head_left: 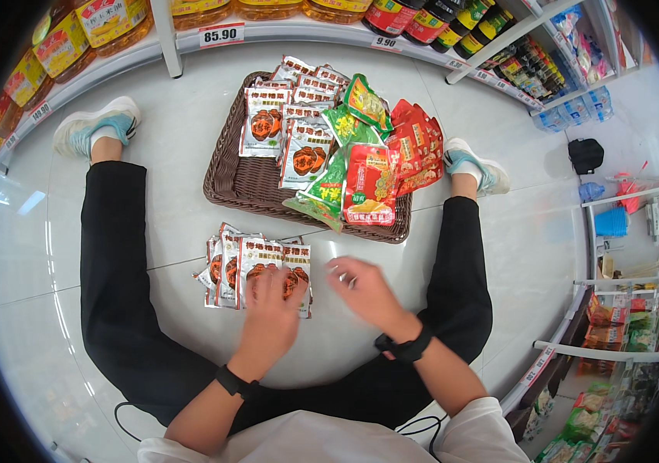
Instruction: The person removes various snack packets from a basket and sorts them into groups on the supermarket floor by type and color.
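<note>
A pile of white foil food packets (260,260) with brown jar pictures lies on the tiled floor before me. My left hand (274,312), blurred, is over the pile's right side with fingers apart; whether it presses on the packets is hard to tell. To the right of the pile, my right hand (370,292) is above the floor, also blurred, its fingers curled with gaps between them and no packet in them. Beyond both hands stands a brown wicker basket (248,188). It holds more white packets (306,153), green packets (329,179) and red packets (371,185).
My black-trousered legs (112,243) spread around the basket and pile. A shelf (306,32) with oil bottles (112,23) and dark sauce bottles (393,14) runs along the far side. Racks of packaged goods (624,324) stand at right. A black cable (126,416) shows near my hip.
</note>
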Available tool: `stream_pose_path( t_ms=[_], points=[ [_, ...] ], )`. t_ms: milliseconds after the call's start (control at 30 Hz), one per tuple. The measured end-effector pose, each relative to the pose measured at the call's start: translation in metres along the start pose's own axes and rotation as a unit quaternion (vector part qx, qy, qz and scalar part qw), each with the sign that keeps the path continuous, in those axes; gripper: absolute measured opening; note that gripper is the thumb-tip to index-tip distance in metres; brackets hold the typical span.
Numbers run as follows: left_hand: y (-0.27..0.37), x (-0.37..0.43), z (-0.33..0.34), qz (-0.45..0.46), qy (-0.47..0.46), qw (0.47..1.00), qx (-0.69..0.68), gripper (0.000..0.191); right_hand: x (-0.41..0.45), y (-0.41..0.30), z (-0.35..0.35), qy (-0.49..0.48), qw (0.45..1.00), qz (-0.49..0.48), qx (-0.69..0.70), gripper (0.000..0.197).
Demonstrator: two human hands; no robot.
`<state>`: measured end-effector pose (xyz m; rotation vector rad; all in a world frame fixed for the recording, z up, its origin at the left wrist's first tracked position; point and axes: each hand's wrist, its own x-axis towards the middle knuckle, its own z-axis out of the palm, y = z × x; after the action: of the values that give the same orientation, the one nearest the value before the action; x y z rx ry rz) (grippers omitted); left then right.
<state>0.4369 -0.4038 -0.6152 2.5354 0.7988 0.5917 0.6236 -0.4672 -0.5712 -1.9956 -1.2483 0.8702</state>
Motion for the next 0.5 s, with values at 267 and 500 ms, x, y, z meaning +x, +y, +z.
stream_pose_path(
  t_ms=[267, 500],
  points=[
    [0.003, -0.015, 0.025, 0.052, -0.039, 0.996, 0.063, 0.034, 0.078, -0.012, -0.088, 0.061, 0.989, -0.042, -0.127, 0.031],
    [0.004, -0.012, 0.020, 0.049, -0.047, 0.996, 0.053, 0.031, 0.152, 0.007, -0.103, 0.086, 0.854, -0.188, -0.478, 0.081]
  ],
)
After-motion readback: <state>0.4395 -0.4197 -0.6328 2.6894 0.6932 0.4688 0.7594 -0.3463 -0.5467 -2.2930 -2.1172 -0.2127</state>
